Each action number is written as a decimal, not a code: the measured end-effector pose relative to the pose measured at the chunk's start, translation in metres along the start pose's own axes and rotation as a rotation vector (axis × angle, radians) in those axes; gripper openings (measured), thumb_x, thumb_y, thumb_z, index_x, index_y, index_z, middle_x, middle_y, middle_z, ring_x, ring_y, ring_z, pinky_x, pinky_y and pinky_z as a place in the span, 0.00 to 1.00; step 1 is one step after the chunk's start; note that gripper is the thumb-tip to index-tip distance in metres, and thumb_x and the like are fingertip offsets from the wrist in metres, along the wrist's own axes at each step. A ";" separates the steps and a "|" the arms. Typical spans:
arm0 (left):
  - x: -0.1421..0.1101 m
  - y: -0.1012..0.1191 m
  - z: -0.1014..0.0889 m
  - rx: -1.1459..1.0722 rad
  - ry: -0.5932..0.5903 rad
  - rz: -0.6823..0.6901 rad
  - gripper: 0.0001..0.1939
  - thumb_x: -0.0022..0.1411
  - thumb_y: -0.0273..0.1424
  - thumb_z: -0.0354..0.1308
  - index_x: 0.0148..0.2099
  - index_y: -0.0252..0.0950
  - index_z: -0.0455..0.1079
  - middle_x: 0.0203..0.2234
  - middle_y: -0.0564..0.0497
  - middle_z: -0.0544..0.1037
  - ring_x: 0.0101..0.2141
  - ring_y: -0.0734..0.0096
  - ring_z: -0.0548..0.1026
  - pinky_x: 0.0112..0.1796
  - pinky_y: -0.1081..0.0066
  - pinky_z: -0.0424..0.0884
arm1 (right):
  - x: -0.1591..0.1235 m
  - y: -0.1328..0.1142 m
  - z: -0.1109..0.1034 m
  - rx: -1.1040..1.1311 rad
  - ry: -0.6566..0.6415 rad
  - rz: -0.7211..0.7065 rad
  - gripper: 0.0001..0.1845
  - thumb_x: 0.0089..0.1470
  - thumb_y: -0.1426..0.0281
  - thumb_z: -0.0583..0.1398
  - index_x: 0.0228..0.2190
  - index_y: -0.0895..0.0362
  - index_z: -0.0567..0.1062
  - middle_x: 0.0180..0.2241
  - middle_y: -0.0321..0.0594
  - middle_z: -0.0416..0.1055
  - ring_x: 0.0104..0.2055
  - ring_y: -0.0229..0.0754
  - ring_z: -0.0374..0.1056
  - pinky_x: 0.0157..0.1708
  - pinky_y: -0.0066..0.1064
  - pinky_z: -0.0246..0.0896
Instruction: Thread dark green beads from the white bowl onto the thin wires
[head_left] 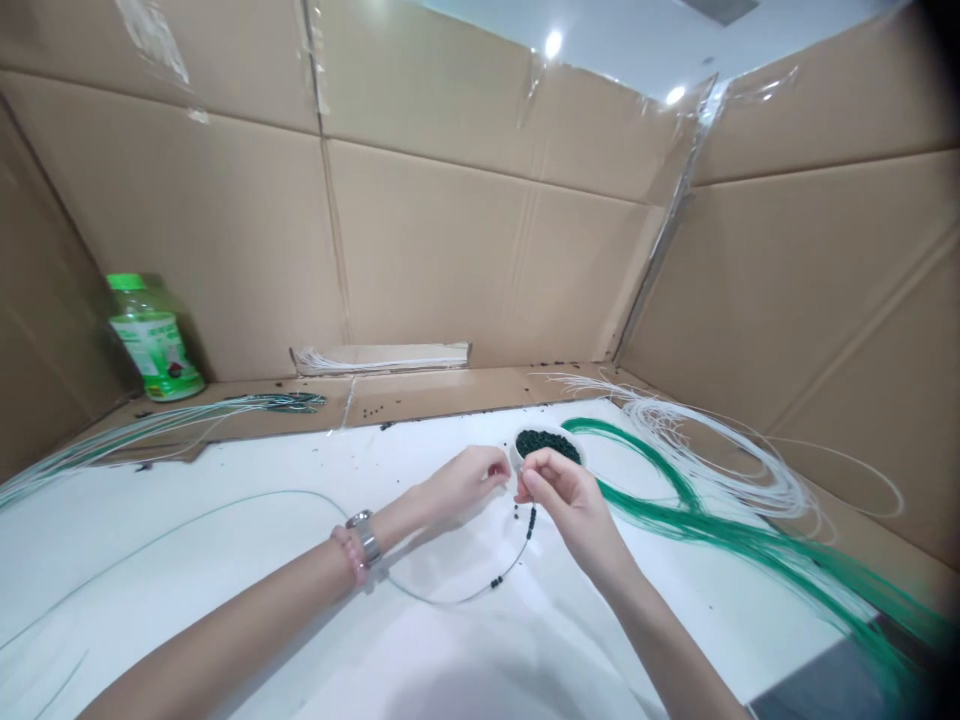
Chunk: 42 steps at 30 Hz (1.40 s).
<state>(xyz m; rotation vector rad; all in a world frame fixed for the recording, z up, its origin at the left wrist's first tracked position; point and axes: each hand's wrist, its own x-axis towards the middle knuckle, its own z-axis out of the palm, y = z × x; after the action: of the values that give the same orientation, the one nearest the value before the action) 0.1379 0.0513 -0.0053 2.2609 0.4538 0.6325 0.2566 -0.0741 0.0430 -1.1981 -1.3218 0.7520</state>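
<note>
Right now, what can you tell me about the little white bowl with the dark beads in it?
The small white bowl looks like smooth ceramic, with a round, low rim, and it is heaped with tiny dark green beads. It sits upright on the white tabletop, just past the right hand, whose fingers hide its near side, so I cannot tell whether they touch it. The left hand is close to its left edge.

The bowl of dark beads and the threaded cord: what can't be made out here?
Head view only:
- Bowl: the right hand hides its front, so its depth is unclear.
- Cord end: the tip is hidden by the fingers of the right hand and the left hand.
- Strung beads: too small to show their shape.
- Green strands: cut off by the right edge.
</note>
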 end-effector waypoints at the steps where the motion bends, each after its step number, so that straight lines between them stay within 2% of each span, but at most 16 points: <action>1: -0.002 0.009 -0.010 -0.070 0.070 -0.012 0.11 0.63 0.33 0.54 0.33 0.31 0.70 0.28 0.48 0.76 0.31 0.70 0.74 0.33 0.71 0.70 | 0.002 -0.008 0.004 -0.018 0.013 -0.029 0.12 0.54 0.61 0.58 0.26 0.56 0.68 0.25 0.34 0.64 0.29 0.36 0.63 0.32 0.28 0.63; 4: -0.016 0.045 -0.047 -0.264 0.282 -0.022 0.09 0.60 0.33 0.55 0.36 0.32 0.69 0.29 0.48 0.76 0.30 0.72 0.73 0.32 0.74 0.69 | 0.010 -0.038 0.017 -0.055 0.038 -0.131 0.09 0.55 0.65 0.58 0.27 0.56 0.68 0.27 0.34 0.64 0.31 0.35 0.63 0.35 0.26 0.63; 7: -0.044 0.085 -0.080 -0.412 0.454 0.024 0.07 0.60 0.34 0.56 0.36 0.35 0.69 0.29 0.52 0.75 0.29 0.77 0.72 0.32 0.77 0.69 | 0.015 -0.073 0.036 -0.118 0.033 -0.293 0.07 0.57 0.68 0.57 0.27 0.55 0.68 0.27 0.32 0.64 0.30 0.33 0.64 0.36 0.26 0.65; 8: -0.054 0.096 -0.088 -0.576 0.512 0.055 0.05 0.56 0.32 0.60 0.34 0.35 0.70 0.27 0.53 0.75 0.28 0.78 0.71 0.32 0.78 0.69 | 0.016 -0.083 0.043 -0.168 0.030 -0.353 0.07 0.58 0.69 0.56 0.27 0.55 0.67 0.26 0.31 0.64 0.29 0.33 0.64 0.38 0.25 0.66; 10: -0.072 0.113 -0.100 -0.777 0.565 0.111 0.03 0.53 0.29 0.64 0.33 0.36 0.74 0.24 0.55 0.75 0.26 0.80 0.71 0.31 0.80 0.69 | 0.017 -0.102 0.057 -0.286 0.015 -0.457 0.07 0.58 0.72 0.55 0.27 0.54 0.67 0.25 0.31 0.64 0.28 0.32 0.64 0.34 0.23 0.66; 12: -0.085 0.122 -0.107 -0.866 0.583 0.152 0.02 0.53 0.27 0.65 0.32 0.37 0.76 0.23 0.55 0.77 0.25 0.81 0.71 0.31 0.81 0.70 | 0.018 -0.114 0.070 -0.334 0.012 -0.538 0.07 0.58 0.73 0.55 0.28 0.54 0.68 0.26 0.32 0.66 0.28 0.32 0.65 0.32 0.22 0.66; 18: -0.097 0.126 -0.127 -0.899 0.579 0.267 0.01 0.55 0.29 0.65 0.32 0.38 0.77 0.26 0.55 0.78 0.27 0.81 0.73 0.33 0.81 0.71 | 0.022 -0.129 0.097 -0.233 -0.015 -0.636 0.06 0.59 0.73 0.54 0.30 0.53 0.68 0.33 0.38 0.71 0.33 0.36 0.70 0.32 0.24 0.70; 25: -0.106 0.130 -0.137 -0.908 0.541 0.304 0.02 0.57 0.27 0.64 0.33 0.39 0.76 0.29 0.56 0.78 0.31 0.82 0.75 0.33 0.84 0.71 | 0.023 -0.129 0.115 -0.247 0.096 -0.764 0.07 0.58 0.75 0.55 0.29 0.53 0.68 0.34 0.40 0.70 0.35 0.37 0.70 0.33 0.24 0.71; 32: -0.107 0.129 -0.137 -0.910 0.478 0.331 0.06 0.57 0.24 0.64 0.34 0.41 0.78 0.31 0.57 0.79 0.34 0.84 0.75 0.36 0.86 0.71 | 0.020 -0.128 0.117 -0.305 0.142 -0.794 0.07 0.56 0.77 0.55 0.30 0.53 0.68 0.33 0.42 0.70 0.34 0.39 0.70 0.29 0.26 0.71; 36: -0.106 0.130 -0.136 -0.900 0.477 0.345 0.06 0.57 0.24 0.63 0.33 0.41 0.79 0.30 0.56 0.78 0.33 0.84 0.75 0.35 0.86 0.72 | 0.018 -0.127 0.117 -0.356 0.179 -0.797 0.07 0.56 0.76 0.56 0.30 0.52 0.69 0.33 0.40 0.71 0.33 0.38 0.70 0.27 0.25 0.70; 42: -0.106 0.129 -0.135 -0.896 0.497 0.334 0.06 0.56 0.24 0.64 0.33 0.42 0.79 0.29 0.55 0.77 0.32 0.82 0.76 0.35 0.83 0.74 | 0.019 -0.127 0.114 -0.451 0.166 -0.869 0.08 0.55 0.79 0.55 0.33 0.52 0.68 0.33 0.41 0.72 0.33 0.38 0.72 0.26 0.23 0.72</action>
<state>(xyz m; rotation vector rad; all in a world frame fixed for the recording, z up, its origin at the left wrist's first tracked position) -0.0071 -0.0121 0.1395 1.3135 -0.0149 1.2777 0.1226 -0.0667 0.1509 -0.8510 -1.7186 -0.2751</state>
